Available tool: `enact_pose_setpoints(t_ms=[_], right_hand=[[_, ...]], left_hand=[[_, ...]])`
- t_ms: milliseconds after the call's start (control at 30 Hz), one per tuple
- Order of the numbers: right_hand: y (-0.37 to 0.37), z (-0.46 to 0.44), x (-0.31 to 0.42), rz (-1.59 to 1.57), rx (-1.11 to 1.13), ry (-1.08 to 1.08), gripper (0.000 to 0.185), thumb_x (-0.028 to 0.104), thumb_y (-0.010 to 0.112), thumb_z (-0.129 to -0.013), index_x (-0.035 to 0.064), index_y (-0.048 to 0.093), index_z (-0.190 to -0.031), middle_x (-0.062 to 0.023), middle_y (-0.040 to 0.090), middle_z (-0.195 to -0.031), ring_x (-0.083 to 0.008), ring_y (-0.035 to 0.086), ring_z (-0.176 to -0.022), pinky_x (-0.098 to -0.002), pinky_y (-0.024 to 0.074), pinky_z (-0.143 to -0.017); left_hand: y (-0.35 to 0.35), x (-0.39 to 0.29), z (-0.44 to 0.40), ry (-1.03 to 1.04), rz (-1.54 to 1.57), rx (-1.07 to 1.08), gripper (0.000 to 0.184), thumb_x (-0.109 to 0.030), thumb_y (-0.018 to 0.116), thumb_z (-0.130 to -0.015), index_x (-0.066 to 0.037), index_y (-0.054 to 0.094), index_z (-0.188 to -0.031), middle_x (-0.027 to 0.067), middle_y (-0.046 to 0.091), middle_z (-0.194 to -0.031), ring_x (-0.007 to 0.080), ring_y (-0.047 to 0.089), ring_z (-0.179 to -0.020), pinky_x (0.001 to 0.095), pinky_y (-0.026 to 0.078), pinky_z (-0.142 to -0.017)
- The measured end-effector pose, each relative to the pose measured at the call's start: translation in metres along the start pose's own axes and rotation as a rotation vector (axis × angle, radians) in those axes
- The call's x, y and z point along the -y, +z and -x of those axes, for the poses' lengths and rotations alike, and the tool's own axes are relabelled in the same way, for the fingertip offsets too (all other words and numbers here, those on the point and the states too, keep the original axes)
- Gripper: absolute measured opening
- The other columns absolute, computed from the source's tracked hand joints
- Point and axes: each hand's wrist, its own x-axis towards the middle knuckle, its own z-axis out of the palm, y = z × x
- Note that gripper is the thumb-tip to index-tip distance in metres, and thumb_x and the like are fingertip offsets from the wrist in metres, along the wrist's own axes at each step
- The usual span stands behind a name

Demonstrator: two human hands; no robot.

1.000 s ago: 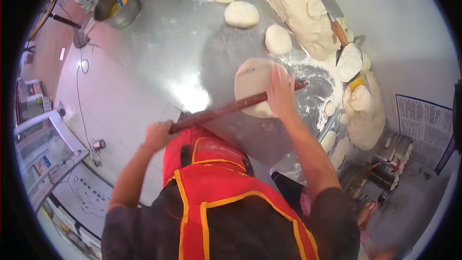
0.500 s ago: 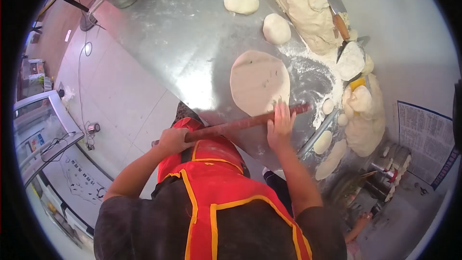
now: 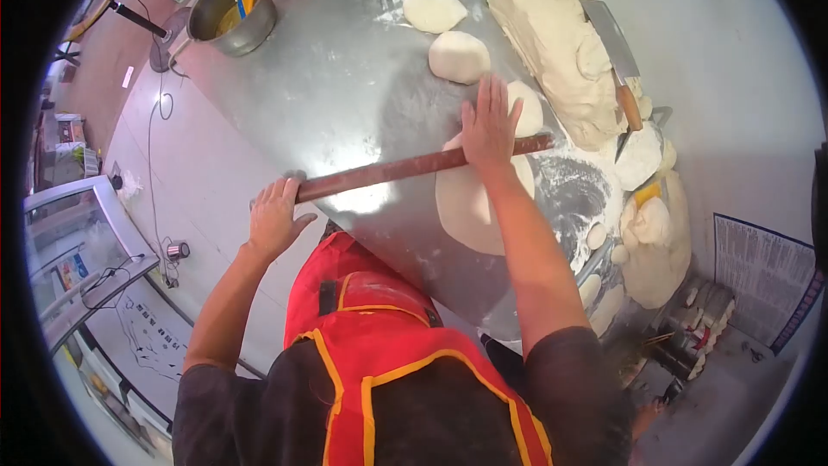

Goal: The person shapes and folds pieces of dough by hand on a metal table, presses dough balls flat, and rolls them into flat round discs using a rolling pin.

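Note:
A long reddish-brown rolling pin lies across the far part of a flattened round of dough. My left hand is closed over the pin's left end, off the table's edge, its thumb sticking out. Flat on the pin near its right end rests my right hand, with fingers stretched forward. My right hand and forearm hide part of the round. Just beyond those fingers sits a dough ball, partly covered by them. Two more dough pieces, a nearer one and a farther one, lie behind.
A big dough slab lies at the back right beside a wooden-handled cleaver. Loose flour and more dough line the right side. A metal pot with an orange-handled tool stands at the back left of the metal table.
Both hands and the rolling pin have moved forward, from the round's near edge to its far part. The view has shifted, showing a bag of greens at the back.

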Motion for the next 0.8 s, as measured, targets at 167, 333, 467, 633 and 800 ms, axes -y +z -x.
enact_pose_setpoints(t_ms=[167,333,467,633,800], right_hand=[[-0.025,0.097,-0.006,0.024,0.206,0.014,0.063,0.027,0.053,-0.092,0.0058,0.032,-0.147,-0.018,0.036,-0.15,-0.0348,0.031,-0.14,-0.0582,0.0173,-0.114],[-0.077,0.197,-0.014,0.037,0.108,-0.065,0.052,0.017,0.067,-0.079,0.0069,0.052,-0.127,-0.0167,0.052,-0.129,-0.0353,0.047,-0.124,-0.0559,0.0266,-0.109],[-0.092,0.197,-0.015,-0.076,0.273,0.0,0.036,0.014,0.069,-0.074,0.0081,0.059,-0.108,-0.0124,0.059,-0.103,-0.0346,0.055,-0.105,-0.0483,0.0404,-0.095],[-0.136,0.262,-0.02,-0.059,0.112,0.513,0.023,0.012,0.068,-0.077,0.0079,0.06,-0.098,-0.0145,0.062,-0.088,-0.0374,0.061,-0.084,-0.0469,0.0474,-0.073],[-0.156,0.326,-0.017,-0.065,-0.029,0.92,0.021,0.013,0.067,-0.082,0.007,0.06,-0.101,-0.0161,0.065,-0.088,-0.0388,0.064,-0.082,-0.0468,0.0485,-0.071]], left_hand=[[0.004,-0.011,0.011,0.015,0.193,0.265,0.039,-0.028,0.073,-0.077,-0.008,0.055,-0.105,0.0143,0.062,-0.095,0.0361,0.062,-0.09,0.046,0.049,-0.075],[0.026,-0.038,0.045,0.132,0.063,0.392,0.028,-0.022,0.068,-0.076,-0.009,0.055,-0.097,0.0118,0.064,-0.087,0.0348,0.063,-0.084,0.0466,0.05,-0.069],[-0.016,-0.065,-0.011,0.45,-0.139,0.102,0.021,-0.018,0.066,-0.076,-0.012,0.056,-0.093,0.0082,0.062,-0.083,0.0301,0.063,-0.083,0.0455,0.05,-0.068],[-0.016,-0.161,-0.092,0.547,0.054,-0.612,0.052,-0.019,0.074,-0.075,-0.009,0.055,-0.123,0.0125,0.053,-0.125,0.0332,0.047,-0.118,0.0453,0.032,-0.108],[0.095,-0.19,-0.149,0.025,0.41,0.029,0.062,-0.034,0.078,-0.076,-0.002,0.054,-0.123,0.0189,0.063,-0.108,0.0352,0.059,-0.107,0.0443,0.048,-0.09]])
